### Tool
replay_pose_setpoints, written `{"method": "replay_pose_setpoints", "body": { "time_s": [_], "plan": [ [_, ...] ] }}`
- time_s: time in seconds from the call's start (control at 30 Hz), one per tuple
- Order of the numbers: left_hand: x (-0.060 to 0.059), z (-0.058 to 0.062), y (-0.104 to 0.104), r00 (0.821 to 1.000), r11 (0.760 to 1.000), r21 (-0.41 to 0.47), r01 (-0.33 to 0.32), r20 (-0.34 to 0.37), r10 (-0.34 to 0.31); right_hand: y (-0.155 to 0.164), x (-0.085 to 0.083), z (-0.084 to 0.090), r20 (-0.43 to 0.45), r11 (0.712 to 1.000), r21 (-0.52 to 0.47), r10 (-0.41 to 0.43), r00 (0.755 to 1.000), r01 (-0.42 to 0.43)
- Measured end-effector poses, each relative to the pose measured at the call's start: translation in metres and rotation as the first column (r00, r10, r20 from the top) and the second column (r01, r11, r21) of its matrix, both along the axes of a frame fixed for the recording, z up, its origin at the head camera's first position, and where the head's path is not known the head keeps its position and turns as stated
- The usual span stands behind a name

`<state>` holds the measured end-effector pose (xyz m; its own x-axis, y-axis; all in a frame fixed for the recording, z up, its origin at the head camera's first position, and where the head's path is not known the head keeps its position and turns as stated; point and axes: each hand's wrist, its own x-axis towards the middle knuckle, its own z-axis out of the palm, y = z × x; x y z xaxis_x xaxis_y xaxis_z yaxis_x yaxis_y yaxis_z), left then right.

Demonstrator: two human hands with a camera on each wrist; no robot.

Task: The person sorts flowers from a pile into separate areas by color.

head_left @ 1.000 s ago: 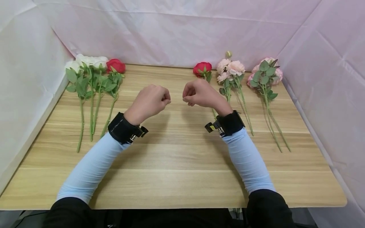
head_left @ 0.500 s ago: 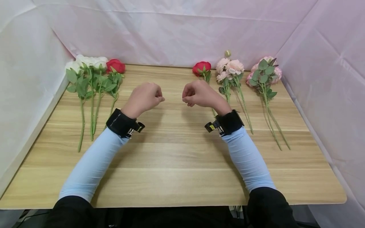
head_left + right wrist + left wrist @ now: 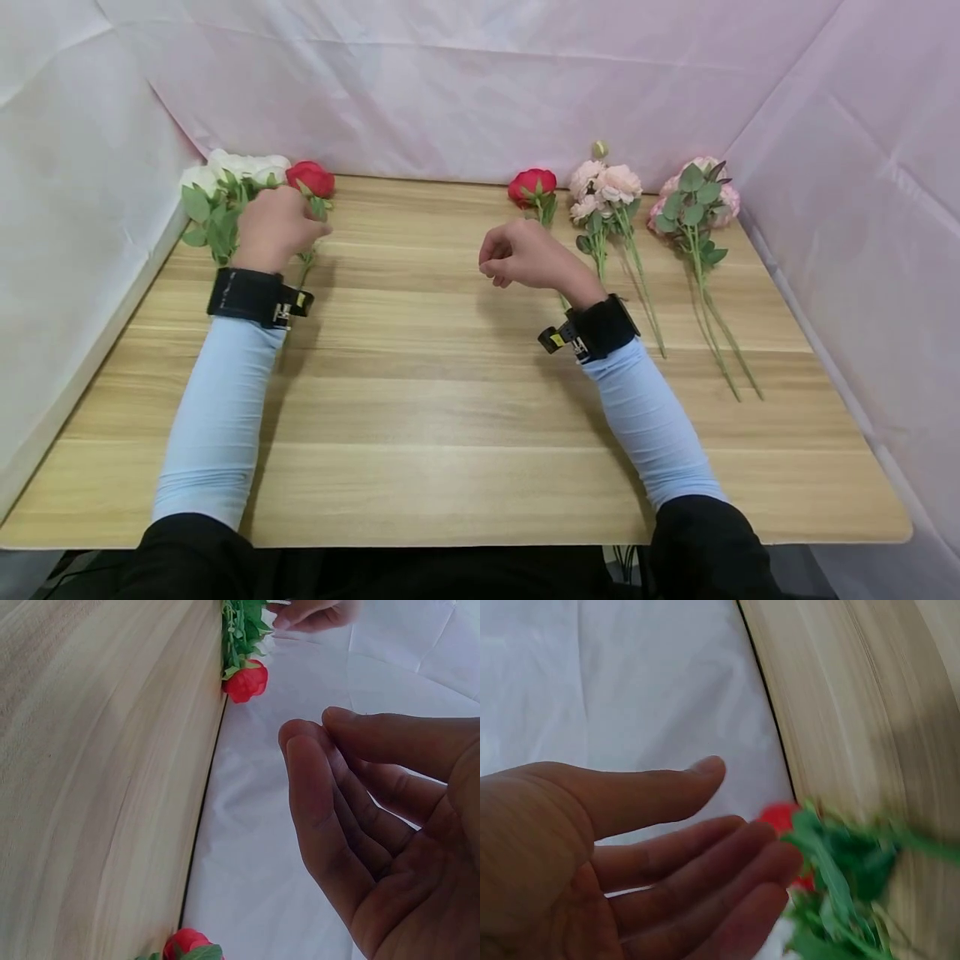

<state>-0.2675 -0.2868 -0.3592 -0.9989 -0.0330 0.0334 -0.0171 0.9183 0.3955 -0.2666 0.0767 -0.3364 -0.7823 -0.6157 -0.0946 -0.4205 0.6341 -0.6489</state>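
My left hand (image 3: 272,227) hovers above the leafy stems at the left, close to a red rose (image 3: 311,177) and beside the white flowers (image 3: 251,167). In the left wrist view its fingers (image 3: 697,892) are nearly straight and the thumb stands apart, with nothing held. Green leaves (image 3: 847,877) show just past the fingertips. My right hand (image 3: 525,257) hangs over the middle of the table, its fingers loosely bent towards the thumb and holding nothing. Nearest to it is another red rose (image 3: 532,185), its stem partly hidden by the wrist.
Pale pink flowers (image 3: 618,183) lie right of the second red rose. Farther right is a darker pink bunch (image 3: 726,200) with two long stems. All rest on a wooden table (image 3: 435,417), with white cloth walls (image 3: 450,100) at the back and both sides.
My left hand has moved left and away from me, from mid-table to above the stems by the left red rose. The right hand has stayed nearly in place.
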Motion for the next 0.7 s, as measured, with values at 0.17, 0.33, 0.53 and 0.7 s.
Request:
{"method": "replay_pose_setpoints", "body": {
  "time_s": [0.17,0.33,0.53,0.7],
  "plan": [
    [-0.002,-0.008,-0.025,0.989,0.996,-0.061,-0.063,0.128,0.07,0.002,0.001,0.0,0.001,1.0,-0.015,0.01,1.0,-0.01],
    [-0.004,-0.015,-0.027,0.964,0.999,-0.048,-0.017,0.266,0.029,0.001,0.0,-0.002,0.017,1.0,-0.02,0.011,1.0,-0.011],
    [-0.006,-0.021,-0.024,0.945,0.998,-0.032,0.049,0.324,-0.037,0.0,0.001,-0.002,-0.001,1.0,-0.01,0.015,1.0,-0.015],
    [-0.007,-0.024,-0.023,0.947,0.997,-0.037,0.061,0.319,-0.046,0.0,0.0,-0.003,0.015,1.0,-0.008,0.015,1.0,-0.014]
  ]
}}
